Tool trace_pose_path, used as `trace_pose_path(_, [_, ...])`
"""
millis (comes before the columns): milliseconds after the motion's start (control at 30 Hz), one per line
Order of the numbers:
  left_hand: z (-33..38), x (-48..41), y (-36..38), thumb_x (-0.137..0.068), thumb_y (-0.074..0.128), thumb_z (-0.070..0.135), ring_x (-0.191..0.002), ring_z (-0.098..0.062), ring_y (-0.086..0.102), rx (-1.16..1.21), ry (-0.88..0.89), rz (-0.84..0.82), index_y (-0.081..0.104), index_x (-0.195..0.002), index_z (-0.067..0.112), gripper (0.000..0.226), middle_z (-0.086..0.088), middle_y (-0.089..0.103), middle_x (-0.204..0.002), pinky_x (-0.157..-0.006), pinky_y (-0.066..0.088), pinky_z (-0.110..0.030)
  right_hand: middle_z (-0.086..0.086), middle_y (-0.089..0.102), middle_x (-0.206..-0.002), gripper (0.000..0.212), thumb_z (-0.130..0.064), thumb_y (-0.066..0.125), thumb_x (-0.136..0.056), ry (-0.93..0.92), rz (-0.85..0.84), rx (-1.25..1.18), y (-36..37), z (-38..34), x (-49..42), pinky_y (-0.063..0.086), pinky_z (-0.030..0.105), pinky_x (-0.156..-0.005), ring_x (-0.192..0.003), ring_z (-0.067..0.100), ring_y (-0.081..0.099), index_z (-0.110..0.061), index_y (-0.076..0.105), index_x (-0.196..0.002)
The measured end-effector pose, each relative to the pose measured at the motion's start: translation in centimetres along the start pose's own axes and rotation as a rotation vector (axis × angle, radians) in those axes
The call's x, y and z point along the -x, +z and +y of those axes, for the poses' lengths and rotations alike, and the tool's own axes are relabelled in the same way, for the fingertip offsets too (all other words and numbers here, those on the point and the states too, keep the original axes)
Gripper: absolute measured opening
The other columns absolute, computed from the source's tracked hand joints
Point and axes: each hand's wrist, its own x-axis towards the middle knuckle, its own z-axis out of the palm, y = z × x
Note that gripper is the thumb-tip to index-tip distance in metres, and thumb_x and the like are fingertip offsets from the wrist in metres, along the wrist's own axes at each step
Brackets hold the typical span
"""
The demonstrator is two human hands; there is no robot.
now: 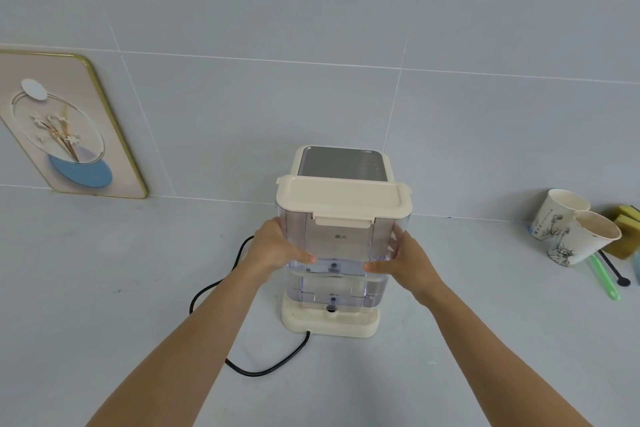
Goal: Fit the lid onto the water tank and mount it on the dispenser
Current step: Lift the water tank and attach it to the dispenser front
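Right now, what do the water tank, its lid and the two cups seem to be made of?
Water tank: clear, glossy, probably hard plastic; the dispenser base shows through it.
Lid: opaque cream, smooth, likely plastic, with a moulded front latch.
Two cups: probably paper, matte white, with printed pictures and thin rolled rims.

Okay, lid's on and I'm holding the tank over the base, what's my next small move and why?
Probably lower the clear plastic water tank straight down onto the cream dispenser base. The cream lid already sits on top, both hands grip its sides, and it seems aligned above the base's port.
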Motion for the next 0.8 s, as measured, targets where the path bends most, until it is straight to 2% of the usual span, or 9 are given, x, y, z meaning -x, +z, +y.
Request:
trace_pose_path(67, [-0.2, -0.1, 0.1, -0.054, 0.083, -0.007, -0.099, -0.017, 0.055, 0.014, 0.004, -0.008, 0.056, -0.119, 0.002, 0.071, -0.007, 0.064, -0.115, -0.080, 0.043, -0.027, 0.001, 0.060, -0.126, 0.084, -0.009, 0.082, -0.055, 0.002, -0.001, 0.001, 0.1, 0.2, 0.0, 0.044, 0.043, -0.102, -0.117, 0.024, 0.055, -0.023, 0.042, -0.128])
trace_pose_path(200, [-0.5, -0.1, 0.3, -0.055, 0.082, -0.010, -0.102, -0.017, 0.054, 0.034, 0.008, -0.015, 0.054, -0.119, 0.003, 0.071, -0.001, 0.059, -0.108, -0.082, 0.042, -0.027, 0.001, 0.059, -0.127, 0.086, -0.012, 0.082, -0.055, -0.002, -0.002, 0.016, 0.4, 0.9, -0.1, 0.044, 0.042, -0.102, -0.118, 0.024, 0.054, -0.023, 0.040, -0.130])
trace_pose_path(333, [-1.1, -0.2, 0.5, -0.054, 0.081, -0.012, -0.100, -0.016, 0.053, 0.058, 0.011, -0.010, 0.055, -0.119, 0.001, 0.072, -0.008, 0.062, -0.118, -0.084, 0.043, -0.027, 0.000, 0.058, -0.128, 0.084, -0.011, 0.081, -0.057, -0.004, -0.003, 0.024, 0.5, 1.4, -0.2, 0.044, 0.038, -0.100, -0.119, 0.023, 0.053, -0.023, 0.040, -0.130])
trace_pose_path(433, [-1.4, -0.4, 0.6, -0.053, 0.081, -0.012, -0.100, -0.018, 0.054, 0.055, 0.016, -0.006, 0.055, -0.118, 0.001, 0.071, -0.008, 0.063, -0.117, -0.085, 0.043, -0.027, 0.000, 0.057, -0.130, 0.085, -0.011, 0.081, -0.059, -0.003, -0.004, 0.023, 0.6, 1.8, -0.1, 0.043, 0.037, -0.100, -0.120, 0.023, 0.052, -0.022, 0.039, -0.132])
trace_pose_path(567, [-2.1, -0.6, 0.9, -0.052, 0.082, -0.012, -0.106, -0.023, 0.057, 0.053, 0.018, -0.002, 0.056, -0.116, 0.000, 0.070, -0.010, 0.063, -0.116, -0.088, 0.046, -0.031, -0.001, 0.055, -0.131, 0.085, -0.011, 0.081, -0.060, 0.005, -0.005, 0.026, 0.8, 2.3, -0.1, 0.042, 0.038, -0.102, -0.122, 0.022, 0.051, -0.022, 0.038, -0.133])
trace_pose_path(733, [-3.2, -1.0, 1.0, -0.050, 0.084, -0.008, -0.115, -0.023, 0.055, 0.047, 0.024, 0.001, 0.054, -0.118, 0.001, 0.075, -0.010, 0.062, -0.121, -0.094, 0.047, -0.035, 0.000, 0.051, -0.137, 0.093, -0.019, 0.082, -0.057, 0.018, -0.008, 0.072, 1.0, 2.9, -0.3, 0.042, 0.043, -0.103, -0.125, 0.025, 0.048, -0.024, 0.032, -0.136])
trace_pose_path(800, [-3.4, -1.1, 1.0, -0.051, 0.084, -0.007, -0.113, -0.020, 0.054, 0.040, 0.032, -0.004, 0.053, -0.120, 0.003, 0.076, -0.004, 0.061, -0.119, -0.092, 0.046, -0.033, 0.000, 0.051, -0.137, 0.094, -0.020, 0.082, -0.057, 0.017, -0.007, 0.074, 1.1, 3.0, -0.3, 0.042, 0.043, -0.103, -0.125, 0.025, 0.048, -0.025, 0.032, -0.136])
